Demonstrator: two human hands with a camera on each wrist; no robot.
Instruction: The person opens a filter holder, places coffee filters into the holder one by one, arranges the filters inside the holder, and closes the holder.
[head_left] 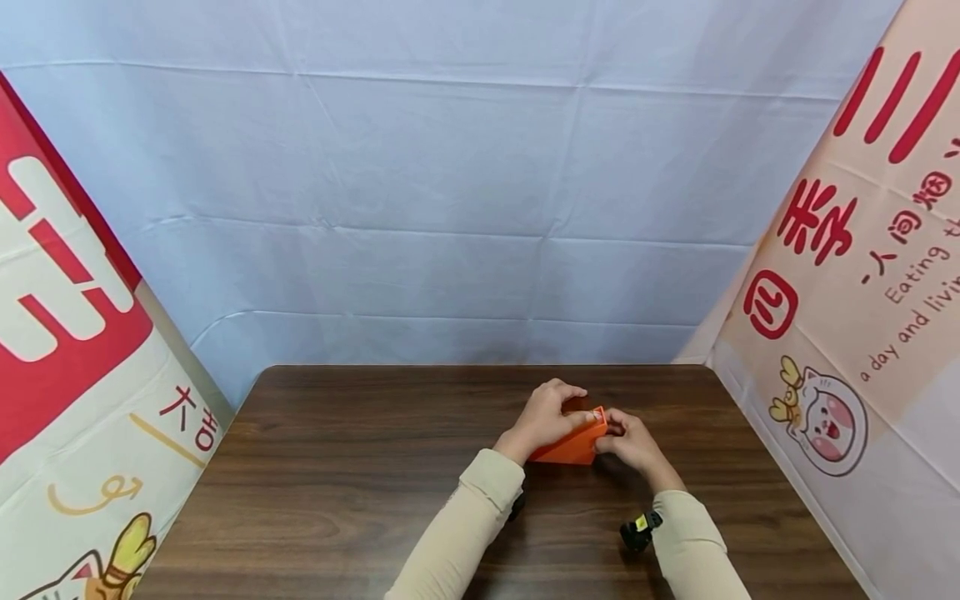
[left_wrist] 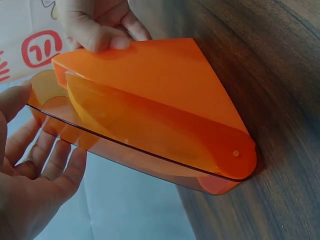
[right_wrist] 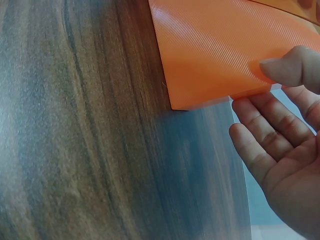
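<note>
An orange wedge-shaped plastic box (head_left: 567, 447) stands on the table between the hands. Its see-through orange lid (left_wrist: 135, 132) is hinged at a round pin (left_wrist: 236, 153) and swung partly away from the solid body (left_wrist: 165, 75). My left hand (head_left: 546, 414) pinches the lid's rounded free end, thumb on one side and fingers on the other. My right hand (head_left: 632, 442) grips the body's edge at the right, with its thumb (right_wrist: 287, 67) flat on the ribbed side and fingers behind. The inside of the box is mostly hidden.
A dark wood-grain table (head_left: 337, 467) lies beneath, its far edge close to a pale blue cloth (head_left: 420, 208). Printed cloths hang at the left (head_left: 67, 350) and right (head_left: 847, 317). A small black camera (head_left: 637, 531) sits at the right wrist.
</note>
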